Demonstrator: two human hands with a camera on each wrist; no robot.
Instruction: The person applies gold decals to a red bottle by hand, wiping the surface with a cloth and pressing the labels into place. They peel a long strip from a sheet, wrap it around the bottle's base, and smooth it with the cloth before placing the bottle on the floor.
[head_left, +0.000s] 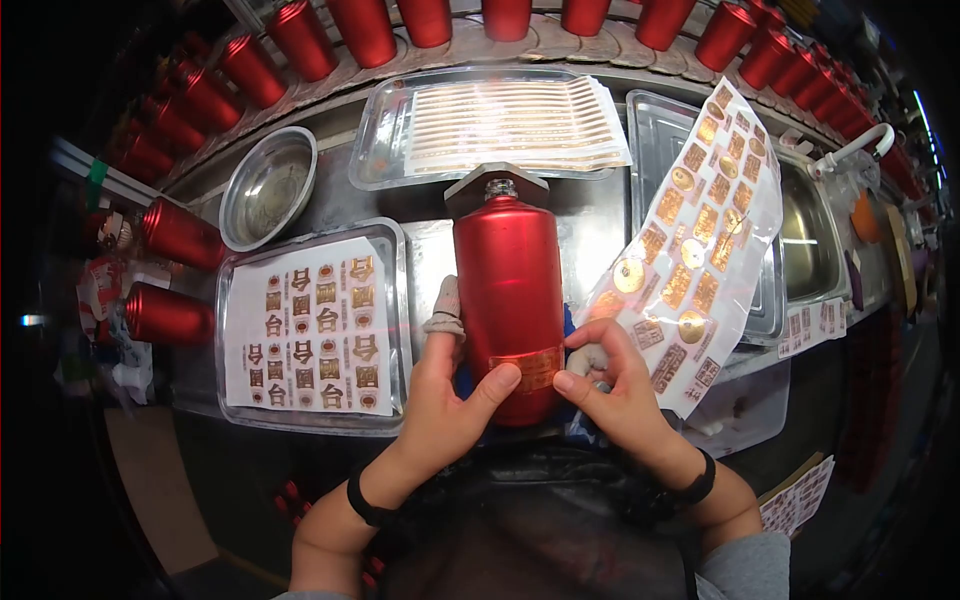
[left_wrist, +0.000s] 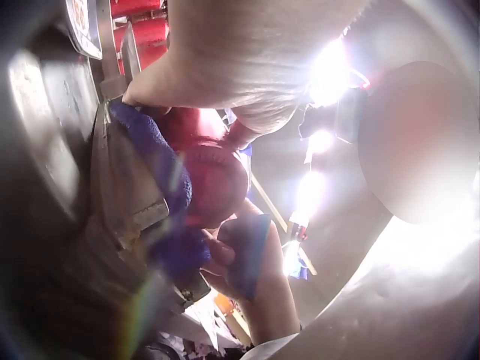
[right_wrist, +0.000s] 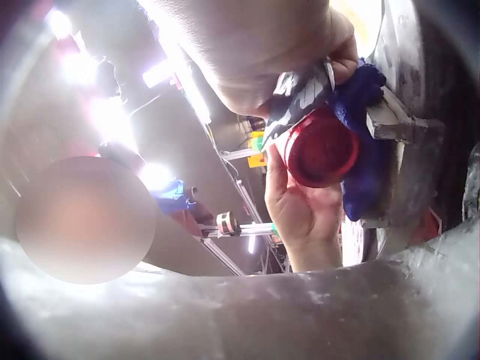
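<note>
A red bottle lies with its neck pointing away from me. Across its lower part runs a transparent label strip with gold print. My left hand holds the bottle from the left, thumb on the strip's left end and a white finger cover on one finger. At the strip's right end, my right hand pinches its edge between thumb and bent index finger. A thin, flat, shiny piece shows by the right fingers in the right wrist view. Blue cloth lies under the bottle, whose round base faces me.
To the left stands a tray with gold-printed sheets, below a metal bowl. Another tray at the back holds striped sheets. A large clear label sheet leans at the right, near a sink. Red bottles line the conveyor.
</note>
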